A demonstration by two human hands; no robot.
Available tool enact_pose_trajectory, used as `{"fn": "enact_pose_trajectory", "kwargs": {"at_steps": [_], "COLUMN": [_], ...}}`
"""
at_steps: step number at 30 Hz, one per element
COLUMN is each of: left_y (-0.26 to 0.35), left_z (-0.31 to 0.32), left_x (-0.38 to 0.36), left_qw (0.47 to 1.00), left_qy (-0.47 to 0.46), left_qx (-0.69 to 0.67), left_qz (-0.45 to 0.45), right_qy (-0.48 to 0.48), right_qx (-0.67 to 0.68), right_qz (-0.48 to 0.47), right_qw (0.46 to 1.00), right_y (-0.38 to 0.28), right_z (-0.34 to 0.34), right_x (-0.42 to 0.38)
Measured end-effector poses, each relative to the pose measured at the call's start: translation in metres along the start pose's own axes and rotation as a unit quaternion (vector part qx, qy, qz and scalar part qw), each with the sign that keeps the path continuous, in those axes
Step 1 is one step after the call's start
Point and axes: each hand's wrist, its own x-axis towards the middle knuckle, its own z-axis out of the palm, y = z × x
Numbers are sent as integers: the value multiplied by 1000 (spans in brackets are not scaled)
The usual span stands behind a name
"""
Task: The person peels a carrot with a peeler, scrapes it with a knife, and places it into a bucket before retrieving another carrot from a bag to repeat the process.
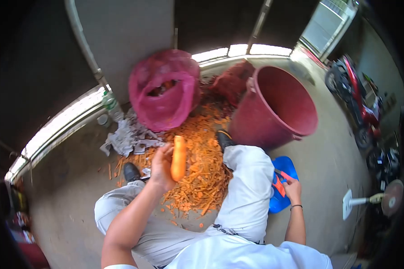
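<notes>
1. Left hand (162, 169) is grasping a peeled-looking carrot (178, 159) from one side, probably leaving its length exposed.
2. That carrot is pointing away from the person above orange peelings (206, 188), touching the left hand, well apart from the right.
3. Right hand (292, 188) is grasping an orange-handled tool (285, 175) over a blue tray (290, 165), seemingly for control.

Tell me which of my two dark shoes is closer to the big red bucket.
Your right shoe: it sits right beside the bucket, while your left shoe is farther off, near the crumpled paper.
</notes>
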Motion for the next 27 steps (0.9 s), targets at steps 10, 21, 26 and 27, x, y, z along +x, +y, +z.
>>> {"fn": "enact_pose_trajectory", "kwargs": {"at_steps": [10, 21, 26, 27], "left_y": [10, -12, -10, -13], "left_z": [-6, 7, 5, -1], "left_x": [-4, -11, -15, -8], "left_qw": [984, 990, 991, 987], "left_qy": [11, -49, -63, -47], "left_qx": [169, 30, 96, 154], "left_qz": [52, -128, -74, -19], "right_qy": [21, 28, -18, 85], "right_qx": [-239, 273, 162, 170], "right_qz": [-96, -326, -459, -451], "right_qw": [966, 905, 873, 872], "right_y": [-21, -308, -440, -456], "right_z": [-13, -75, -55, -48], "right_x": [42, -73, -30, 0]}}
